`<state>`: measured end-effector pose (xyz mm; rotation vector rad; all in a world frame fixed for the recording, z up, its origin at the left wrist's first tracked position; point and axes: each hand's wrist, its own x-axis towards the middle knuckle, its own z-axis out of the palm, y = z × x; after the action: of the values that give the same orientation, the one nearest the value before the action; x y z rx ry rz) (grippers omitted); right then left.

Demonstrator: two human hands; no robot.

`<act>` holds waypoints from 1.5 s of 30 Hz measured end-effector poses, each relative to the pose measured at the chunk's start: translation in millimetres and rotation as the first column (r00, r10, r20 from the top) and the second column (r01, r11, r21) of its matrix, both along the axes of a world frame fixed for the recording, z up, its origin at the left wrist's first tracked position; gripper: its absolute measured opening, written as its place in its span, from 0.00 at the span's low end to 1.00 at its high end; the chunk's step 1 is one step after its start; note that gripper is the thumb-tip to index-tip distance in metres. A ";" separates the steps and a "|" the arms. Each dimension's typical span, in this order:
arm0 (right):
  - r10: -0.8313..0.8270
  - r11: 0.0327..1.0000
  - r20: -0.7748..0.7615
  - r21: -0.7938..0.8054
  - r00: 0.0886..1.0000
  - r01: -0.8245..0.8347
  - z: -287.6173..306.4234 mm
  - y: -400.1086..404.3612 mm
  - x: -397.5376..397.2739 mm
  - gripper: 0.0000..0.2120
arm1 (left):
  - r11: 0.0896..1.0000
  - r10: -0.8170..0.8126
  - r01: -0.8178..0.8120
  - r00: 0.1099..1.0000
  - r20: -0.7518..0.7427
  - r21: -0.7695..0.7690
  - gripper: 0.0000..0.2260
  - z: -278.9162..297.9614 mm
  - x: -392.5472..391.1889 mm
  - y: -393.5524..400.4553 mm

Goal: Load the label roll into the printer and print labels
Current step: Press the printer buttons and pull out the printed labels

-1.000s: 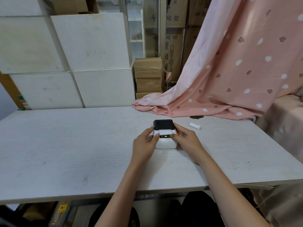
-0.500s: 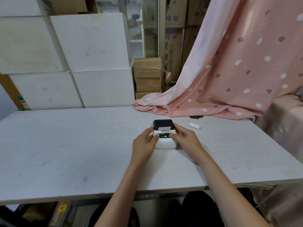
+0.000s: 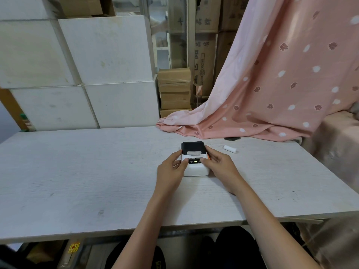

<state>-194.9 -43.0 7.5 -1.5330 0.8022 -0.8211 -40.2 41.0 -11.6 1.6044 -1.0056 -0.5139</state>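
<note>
A small white label printer [image 3: 195,168] with a black lid stands on the white table [image 3: 87,171], a green light lit on its front panel. A white label strip [image 3: 194,152] sticks out of the slot below the lid. My left hand [image 3: 171,170] grips the printer's left side, thumb on the front panel. My right hand [image 3: 218,165] grips its right side, thumb next to the light. The roll inside is hidden.
A small white cylinder [image 3: 230,149] lies on the table right of the printer. A pink patterned cloth [image 3: 262,94] drapes onto the table's far right. White blocks [image 3: 87,74] and cardboard boxes [image 3: 174,90] stand behind the table.
A white label strip has come out of the slot below the black lid and grown longer. Both hands stay on the printer.
</note>
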 end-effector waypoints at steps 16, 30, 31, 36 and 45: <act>-0.019 0.999 -0.027 -0.044 0.999 0.017 1.5 1.0 1.7 0.25 | 1.000 -0.001 0.001 1.000 0.012 0.007 0.17 0.1 0.8 -0.1; -0.081 0.975 -0.178 -0.217 0.981 0.041 -0.9 6.7 7.0 0.23 | 1.000 0.010 -0.011 1.000 0.020 0.007 0.16 0.8 -1.2 -0.4; -0.085 0.974 -0.185 -0.220 0.979 0.043 -0.6 7.0 7.2 0.22 | 1.000 0.010 -0.010 1.000 0.020 0.009 0.16 0.5 -1.0 -0.3; -0.092 0.976 -0.179 -0.213 0.980 0.052 0.4 7.3 6.4 0.24 | 1.000 0.008 -0.008 1.000 0.015 0.005 0.16 -2.0 0.4 0.2; -0.088 0.976 -0.164 -0.211 0.982 0.052 -2.3 5.3 6.2 0.24 | 1.000 0.013 -0.014 0.999 0.033 0.016 0.16 -1.7 0.2 -0.6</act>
<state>-188.6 -37.6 5.2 -1.7872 0.9254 -0.8524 -40.0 40.4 -13.2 1.6377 -1.0167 -0.4889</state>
